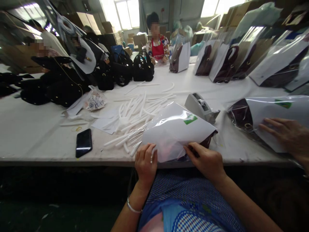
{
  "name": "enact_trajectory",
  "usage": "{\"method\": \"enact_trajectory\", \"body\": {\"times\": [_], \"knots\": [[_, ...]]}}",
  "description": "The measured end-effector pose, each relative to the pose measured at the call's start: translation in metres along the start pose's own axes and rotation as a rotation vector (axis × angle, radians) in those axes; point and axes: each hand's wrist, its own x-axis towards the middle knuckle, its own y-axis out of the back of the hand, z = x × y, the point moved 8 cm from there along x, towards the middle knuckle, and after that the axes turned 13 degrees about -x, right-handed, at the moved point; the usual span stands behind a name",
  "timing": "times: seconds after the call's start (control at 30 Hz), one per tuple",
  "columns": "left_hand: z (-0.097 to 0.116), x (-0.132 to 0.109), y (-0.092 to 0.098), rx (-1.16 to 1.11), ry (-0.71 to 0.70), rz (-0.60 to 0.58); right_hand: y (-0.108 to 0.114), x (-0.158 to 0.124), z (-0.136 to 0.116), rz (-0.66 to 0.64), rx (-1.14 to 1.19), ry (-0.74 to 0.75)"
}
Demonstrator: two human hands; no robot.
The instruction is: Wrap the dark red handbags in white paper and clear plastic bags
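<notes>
In front of me at the table edge lies a clear plastic bag (166,129) with a white sheet and a dark brown handbag (208,139) inside; a green label (190,119) shows on it. My left hand (146,161), with a ring on one finger, has its fingers curled on the plastic at the lower left. The thumb and fingertips of my right hand (206,159) pinch the plastic along the near side. Just behind the wrapped handbag stands a grey tape dispenser (198,104).
White tubes (131,112) lie heaped left of the plastic bag. A phone (83,143) rests near the front edge. Another person's hand (287,133) touches a second wrapped handbag (263,112) at right. Black handbags (143,66) and wrapped ones (227,61) stand farther back.
</notes>
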Motion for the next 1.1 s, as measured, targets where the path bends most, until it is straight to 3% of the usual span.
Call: {"method": "enact_trajectory", "body": {"times": [0.07, 0.17, 0.3, 0.43, 0.57, 0.63, 0.7, 0.8, 0.97, 1.1], "knots": [[0.022, 0.005, -0.013, -0.056, -0.133, -0.105, -0.001, 0.0, 0.001, -0.005, -0.003, -0.002], [0.04, 0.01, -0.038, -0.13, -0.208, -0.265, -0.006, 0.0, 0.002, -0.026, -0.01, -0.014], [0.04, 0.014, -0.057, -0.131, -0.203, -0.296, -0.007, 0.002, 0.0, -0.056, -0.009, -0.032], [0.033, 0.011, -0.062, -0.128, -0.182, -0.321, 0.013, 0.003, 0.005, -0.052, 0.039, 0.022], [0.029, 0.008, -0.062, -0.136, -0.167, -0.32, 0.048, 0.018, 0.06, 0.141, -0.004, -0.06], [0.027, 0.007, -0.063, -0.14, -0.163, -0.322, 0.047, 0.037, 0.103, 0.165, -0.013, -0.172], [0.027, 0.006, -0.064, -0.133, -0.166, -0.326, 0.022, 0.061, 0.146, 0.05, 0.038, -0.322], [0.024, 0.004, -0.066, -0.101, -0.191, -0.328, -0.037, 0.086, 0.196, -0.255, 0.127, -0.593], [0.016, -0.001, -0.069, -0.075, -0.243, -0.328, -0.106, 0.107, 0.221, -0.509, 0.276, -0.744], [0.014, -0.003, -0.071, -0.069, -0.241, -0.352, -0.135, 0.098, 0.223, -0.637, 0.435, -0.86]]}}
